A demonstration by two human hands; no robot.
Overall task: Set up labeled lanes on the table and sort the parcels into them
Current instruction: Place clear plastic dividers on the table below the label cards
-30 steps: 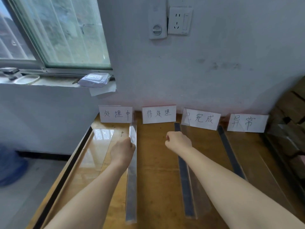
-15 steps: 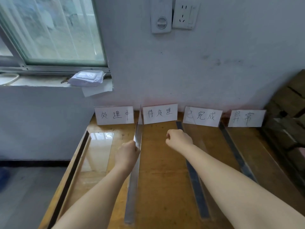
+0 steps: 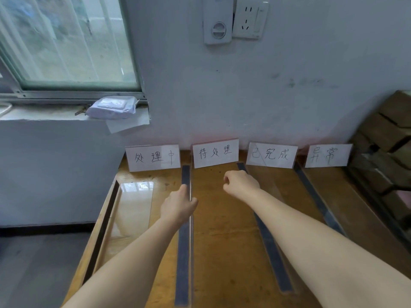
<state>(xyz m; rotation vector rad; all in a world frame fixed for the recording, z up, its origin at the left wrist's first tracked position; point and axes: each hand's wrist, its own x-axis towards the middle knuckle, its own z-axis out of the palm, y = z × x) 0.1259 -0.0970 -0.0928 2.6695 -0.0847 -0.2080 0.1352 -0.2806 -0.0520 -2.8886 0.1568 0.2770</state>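
Your left hand [image 3: 178,207] grips clear divider [image 3: 183,252] on table [image 3: 222,252] — long axis 6-to-12, far end beside 处理中 card [image 3: 153,157]. Right hand [image 3: 241,182] curled, nothing seen in it, at 2 — left nearer.

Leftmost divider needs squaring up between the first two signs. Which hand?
Left. The left hand grips the leftmost divider at its top edge. The right hand is curled over by the second divider; whether it holds that one is unclear.
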